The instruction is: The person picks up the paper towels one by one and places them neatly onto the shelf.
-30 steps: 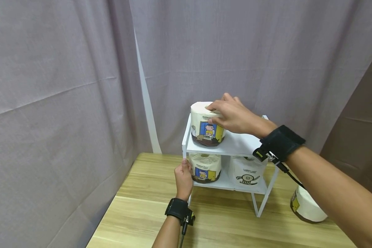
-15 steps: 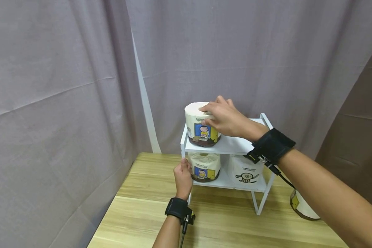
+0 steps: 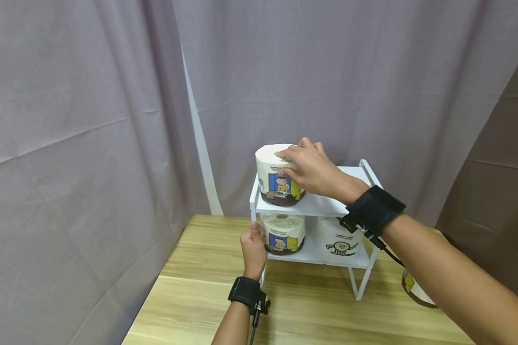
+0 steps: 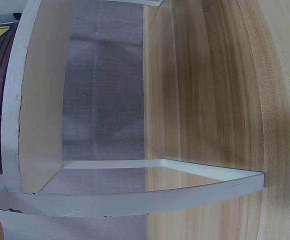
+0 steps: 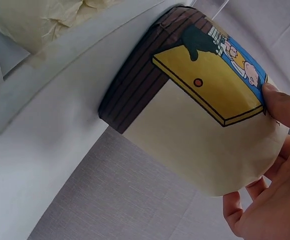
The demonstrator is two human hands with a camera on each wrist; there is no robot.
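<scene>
Your right hand (image 3: 306,167) grips the cream, cylindrical, paper-wrapped toilet roll (image 3: 269,167) atop the white, angular, two-tier rack (image 3: 319,206).
Your thumb rests on its printed side; it has shifted toward the rack's left end, so placing looks almost settled. Your left hand (image 3: 253,248) grips the near left upright.

You see smooth, matt printed paper on the upper roll (image 3: 273,181) and more crinkled paper on the roll below it (image 3: 281,235). Your white rack (image 4: 115,203) looks painted, chipped in spots; your tabletop (image 3: 205,278) shows wood grain, your curtain (image 3: 349,67) matt, creased cloth.
</scene>
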